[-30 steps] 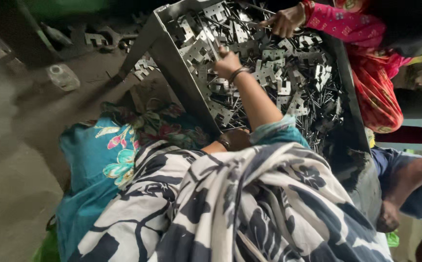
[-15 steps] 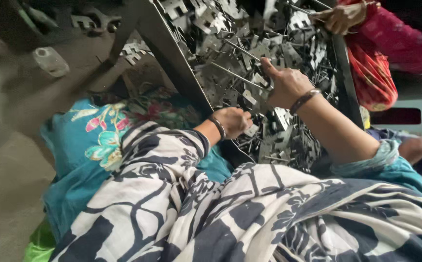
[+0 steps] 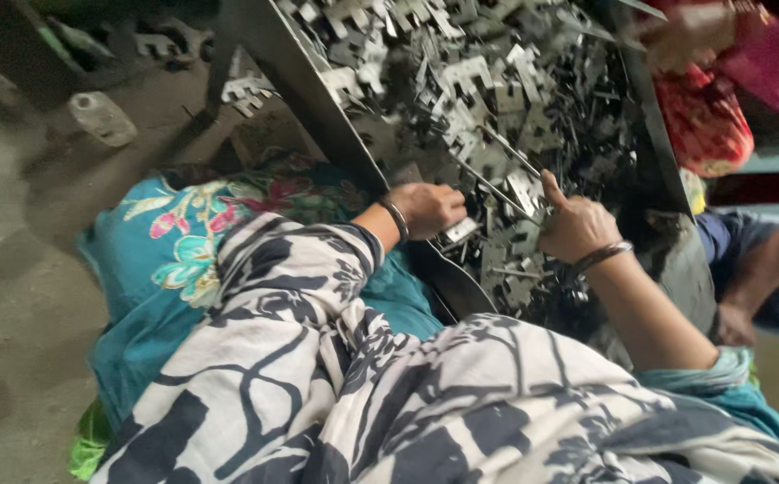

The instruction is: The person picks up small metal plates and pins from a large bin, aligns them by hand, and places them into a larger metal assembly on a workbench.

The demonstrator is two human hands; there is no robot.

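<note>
**Both hands in the metal parts**

Head view: the left hand (image 3: 427, 208) is curled shut on a small flat metal piece (image 3: 461, 230) at the tray's (image 3: 318, 99) near edge. At its three o'clock, the right hand (image 3: 576, 229) grips a thin rod (image 3: 497, 184) over the heap of stamped metal parts (image 3: 488, 99).

Grey stamped metal pieces (image 3: 488, 170), heaped

A large grey metal tray (image 3: 318, 85) is seen, heaped with small flat stamped metal pieces (image 3: 479, 81). Thin metal rods (image 3: 497, 184) are laid across the heap, just between the fingers of both hands. Near the fingertips, more pieces are piled against the tray's near wall. Stray pieces (image 3: 246, 88) are scattered on the concrete floor (image 3: 22, 269) beside the tray.
</note>
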